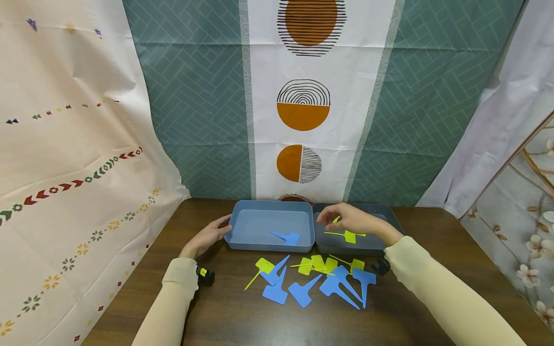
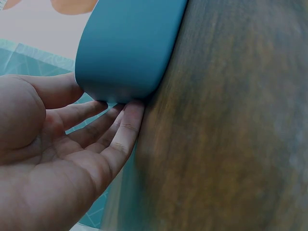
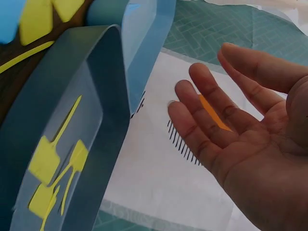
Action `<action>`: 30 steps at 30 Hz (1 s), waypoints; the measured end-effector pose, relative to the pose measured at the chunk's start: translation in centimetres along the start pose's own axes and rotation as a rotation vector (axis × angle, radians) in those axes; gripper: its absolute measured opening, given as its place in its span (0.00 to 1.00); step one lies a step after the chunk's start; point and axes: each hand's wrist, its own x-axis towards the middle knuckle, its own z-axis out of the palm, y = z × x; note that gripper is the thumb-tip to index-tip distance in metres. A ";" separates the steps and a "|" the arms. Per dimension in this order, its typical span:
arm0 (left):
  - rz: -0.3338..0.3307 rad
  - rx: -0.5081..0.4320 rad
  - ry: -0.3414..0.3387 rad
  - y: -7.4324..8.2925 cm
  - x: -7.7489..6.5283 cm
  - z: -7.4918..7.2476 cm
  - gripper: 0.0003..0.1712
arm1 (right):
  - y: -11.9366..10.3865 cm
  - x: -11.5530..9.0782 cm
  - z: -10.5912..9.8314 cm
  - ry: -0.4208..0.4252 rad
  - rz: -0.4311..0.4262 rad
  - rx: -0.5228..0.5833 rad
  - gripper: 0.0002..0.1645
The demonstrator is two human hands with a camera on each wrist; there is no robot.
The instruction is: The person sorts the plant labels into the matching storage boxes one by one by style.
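My left hand (image 1: 209, 238) rests at the left end of a blue tray (image 1: 255, 218). In the left wrist view its fingers (image 2: 129, 122) touch the tray's outer wall, loosely bent. One blue T-shaped plant label (image 1: 292, 239) lies inside that tray. Over the dark grey tray (image 1: 337, 248) on the right hovers my right hand (image 1: 348, 218), fingers relaxed and spread, holding nothing. Several yellow plant labels (image 3: 44, 161) lie on the grey tray's floor, partly hidden by the hand in the head view.
In front of the trays, yellow plant labels (image 1: 318, 263) and blue plant labels (image 1: 274, 294) lie scattered and overlapping on the brown wooden table (image 1: 242, 317). The two trays stand side by side, close to a patterned cloth (image 1: 199, 120) hanging behind the table.
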 end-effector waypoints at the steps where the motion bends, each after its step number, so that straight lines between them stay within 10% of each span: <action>1: -0.002 -0.001 0.001 0.0 0.0 0.0 0.34 | 0.1 -0.4 0.0 -0.007 0.005 -0.007 0.12; 30: -0.016 0.020 0.005 0.1 -0.3 0.1 0.34 | 2.5 -8.1 0.9 -0.178 0.073 0.008 0.17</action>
